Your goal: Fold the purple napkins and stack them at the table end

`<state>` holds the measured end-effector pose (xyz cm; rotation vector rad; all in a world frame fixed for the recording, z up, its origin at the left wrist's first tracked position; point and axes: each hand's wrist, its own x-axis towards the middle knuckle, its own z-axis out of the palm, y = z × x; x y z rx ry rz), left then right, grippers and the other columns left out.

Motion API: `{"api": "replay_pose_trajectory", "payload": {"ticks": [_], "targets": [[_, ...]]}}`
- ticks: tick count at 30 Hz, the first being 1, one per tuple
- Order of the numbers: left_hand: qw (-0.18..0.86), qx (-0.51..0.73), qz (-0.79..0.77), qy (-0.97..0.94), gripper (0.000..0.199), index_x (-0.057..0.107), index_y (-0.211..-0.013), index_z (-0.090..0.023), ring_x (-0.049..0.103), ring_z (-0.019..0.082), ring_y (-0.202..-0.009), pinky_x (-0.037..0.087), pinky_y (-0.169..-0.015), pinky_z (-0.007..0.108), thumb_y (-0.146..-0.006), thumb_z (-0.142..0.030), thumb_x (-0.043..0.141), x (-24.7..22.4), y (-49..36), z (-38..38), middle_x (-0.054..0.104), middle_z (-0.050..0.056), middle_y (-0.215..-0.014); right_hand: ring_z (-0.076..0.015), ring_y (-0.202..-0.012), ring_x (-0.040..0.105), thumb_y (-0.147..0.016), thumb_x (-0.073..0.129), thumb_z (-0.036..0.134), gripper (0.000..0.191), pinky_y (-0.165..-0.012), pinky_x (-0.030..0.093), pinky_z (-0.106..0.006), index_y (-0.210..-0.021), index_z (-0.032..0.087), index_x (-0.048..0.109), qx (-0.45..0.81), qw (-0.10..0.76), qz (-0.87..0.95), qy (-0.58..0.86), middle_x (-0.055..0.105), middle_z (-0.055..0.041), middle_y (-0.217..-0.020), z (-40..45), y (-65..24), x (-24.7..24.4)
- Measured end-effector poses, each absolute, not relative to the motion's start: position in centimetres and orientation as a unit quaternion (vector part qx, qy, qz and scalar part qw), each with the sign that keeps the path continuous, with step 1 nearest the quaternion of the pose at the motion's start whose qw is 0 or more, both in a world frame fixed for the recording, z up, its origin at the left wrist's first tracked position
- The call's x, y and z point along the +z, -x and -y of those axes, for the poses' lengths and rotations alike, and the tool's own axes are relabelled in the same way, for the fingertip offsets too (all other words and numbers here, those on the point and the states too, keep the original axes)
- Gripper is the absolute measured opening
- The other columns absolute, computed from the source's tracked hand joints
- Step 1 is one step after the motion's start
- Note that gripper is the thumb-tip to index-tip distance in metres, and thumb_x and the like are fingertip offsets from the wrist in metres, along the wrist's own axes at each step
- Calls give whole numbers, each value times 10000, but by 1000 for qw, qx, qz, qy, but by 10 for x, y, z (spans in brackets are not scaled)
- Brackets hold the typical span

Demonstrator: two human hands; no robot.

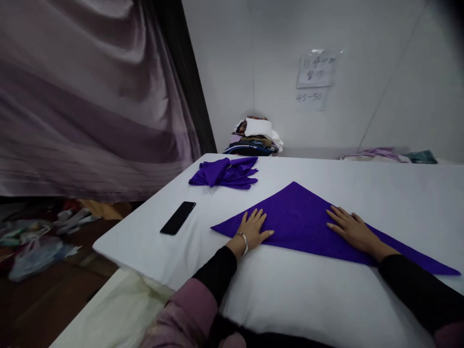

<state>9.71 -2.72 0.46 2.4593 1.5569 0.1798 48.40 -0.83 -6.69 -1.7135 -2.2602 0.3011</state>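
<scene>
A purple cloth [297, 222] lies on the white-covered table, folded into a wide triangle with its peak pointing away from me. My left hand [253, 229] rests flat on its left part, fingers spread, a silvery bracelet at the wrist. On the right side of the triangle my right hand [350, 228] lies palm down, fingers stretched out. Neither hand grips anything. The right corner of the cloth reaches out past my right forearm. Farther back on the left sits a bunched, gathered purple cloth [224, 173].
A black phone [178, 218] lies on the table [145, 239] left of my left hand. Beyond the far edge stand a stack of folded clothes [255, 137] and more fabric [387, 154]. A curtain [90, 96] hangs at left; plastic bags [39, 256] lie on the floor.
</scene>
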Motion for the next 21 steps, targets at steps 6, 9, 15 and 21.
{"api": "replay_pose_trajectory", "payload": {"ticks": [6,9,15,21], "targets": [[93,61,-619,-778,642,307,-1406,-248,164,266,-1381,64,-1125,435,-858,-583,323,7,-53,33,253,2,-1495,-292,-1372,63,-787,215,695,742,-1101,56,-546,-1449,364,169,87,90,785,607,171,23,-1505,6,-487,-70],[77,54,-666,-740,629,312,-1404,-218,155,276,-1380,105,-1113,468,-872,-553,287,10,-16,37,242,14,-1499,-316,-1367,43,-763,233,705,777,-1098,60,-536,-1453,357,154,92,93,782,610,165,42,-1505,5,-489,-71],[45,55,-733,-677,648,307,-1396,-153,190,287,-1371,166,-1081,510,-881,-539,238,15,23,42,251,67,-1493,-302,-1369,78,-749,248,716,690,-1109,28,-548,-1386,552,39,119,122,773,612,184,187,-1472,4,-487,-72],[29,91,-664,-741,622,295,-1407,-230,166,256,-1382,156,-1107,440,-878,-554,256,21,-34,34,205,-4,-1511,-272,-1374,55,-799,187,691,753,-1084,80,-563,-1450,314,215,85,92,781,612,184,-60,-1499,6,-481,-67]]}}
